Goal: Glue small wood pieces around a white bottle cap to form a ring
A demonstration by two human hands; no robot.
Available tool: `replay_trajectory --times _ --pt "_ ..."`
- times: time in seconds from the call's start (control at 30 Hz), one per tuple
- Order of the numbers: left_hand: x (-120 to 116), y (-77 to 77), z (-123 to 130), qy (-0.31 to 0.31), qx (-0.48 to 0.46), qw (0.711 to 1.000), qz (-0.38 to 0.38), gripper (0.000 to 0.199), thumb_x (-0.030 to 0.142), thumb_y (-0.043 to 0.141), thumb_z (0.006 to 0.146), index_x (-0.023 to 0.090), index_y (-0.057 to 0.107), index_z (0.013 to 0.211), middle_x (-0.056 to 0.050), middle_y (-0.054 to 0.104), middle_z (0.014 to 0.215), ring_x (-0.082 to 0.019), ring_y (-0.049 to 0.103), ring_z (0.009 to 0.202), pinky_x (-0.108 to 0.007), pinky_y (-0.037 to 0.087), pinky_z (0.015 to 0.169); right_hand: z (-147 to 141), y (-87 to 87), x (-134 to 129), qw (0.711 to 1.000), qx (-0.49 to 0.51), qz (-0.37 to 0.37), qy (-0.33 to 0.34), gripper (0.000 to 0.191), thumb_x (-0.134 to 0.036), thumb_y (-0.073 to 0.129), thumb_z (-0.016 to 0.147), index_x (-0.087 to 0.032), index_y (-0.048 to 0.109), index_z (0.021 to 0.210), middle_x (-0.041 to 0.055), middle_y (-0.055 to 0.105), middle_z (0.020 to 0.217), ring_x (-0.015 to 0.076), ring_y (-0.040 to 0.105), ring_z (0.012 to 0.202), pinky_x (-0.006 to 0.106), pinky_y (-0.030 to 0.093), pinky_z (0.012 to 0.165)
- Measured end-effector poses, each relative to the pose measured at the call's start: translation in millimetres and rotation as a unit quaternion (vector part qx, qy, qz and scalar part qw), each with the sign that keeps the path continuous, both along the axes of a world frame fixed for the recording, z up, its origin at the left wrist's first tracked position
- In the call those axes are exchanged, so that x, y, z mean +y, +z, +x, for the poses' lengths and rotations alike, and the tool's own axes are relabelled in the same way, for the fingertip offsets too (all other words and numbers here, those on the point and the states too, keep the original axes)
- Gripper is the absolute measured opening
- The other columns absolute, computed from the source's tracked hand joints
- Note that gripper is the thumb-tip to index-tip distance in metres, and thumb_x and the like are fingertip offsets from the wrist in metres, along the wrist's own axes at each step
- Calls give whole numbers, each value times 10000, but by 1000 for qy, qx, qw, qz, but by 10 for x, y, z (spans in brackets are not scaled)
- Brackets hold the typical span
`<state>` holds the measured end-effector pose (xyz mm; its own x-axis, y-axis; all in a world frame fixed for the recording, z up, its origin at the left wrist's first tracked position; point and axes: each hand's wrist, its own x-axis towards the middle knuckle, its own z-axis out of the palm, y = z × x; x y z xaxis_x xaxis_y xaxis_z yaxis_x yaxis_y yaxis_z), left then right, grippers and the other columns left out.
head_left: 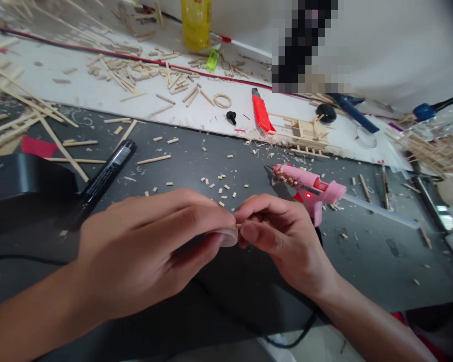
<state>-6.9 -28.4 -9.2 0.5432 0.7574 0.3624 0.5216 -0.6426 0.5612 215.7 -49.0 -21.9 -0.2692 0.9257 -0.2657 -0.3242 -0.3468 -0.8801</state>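
Your left hand (147, 241) pinches pale disc (229, 238), likely steadying it; right hand (290, 241) pinches tiny stick (238, 227) at edge.

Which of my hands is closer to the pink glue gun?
Right. Your right hand is just on the near side of the glue gun; your left hand is farther off to the left.

Craft workspace, grey tabletop (362, 271) with pink glue gun (305, 188), red cutter (262, 113), scattered wooden stick pieces (117, 70)
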Motion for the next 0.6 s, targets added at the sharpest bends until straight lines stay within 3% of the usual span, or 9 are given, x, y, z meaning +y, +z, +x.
replay_trajectory --times 0.37,0.6 --pt "6 -3 -25 -12 12 1000 -8 234 176 594 995 342 631 1156 96 800 1024 -107 778 797 -240 529 692 -4 -9 -21 1000 -11 21 1 135 -132 857 881 -259 843 924 -39 761 804 49 671 707 116 536 636" --pt "-18 -16 -8 -6 9 1000 -11 218 216 592 1000 359 623 1161 105 797 1043 -103 777 794 -247 518 676 -8 7 -25 999 -31 24 -10 181 -97 919 788 -240 839 865 -36 759 761 66 622 649 149 494 571"
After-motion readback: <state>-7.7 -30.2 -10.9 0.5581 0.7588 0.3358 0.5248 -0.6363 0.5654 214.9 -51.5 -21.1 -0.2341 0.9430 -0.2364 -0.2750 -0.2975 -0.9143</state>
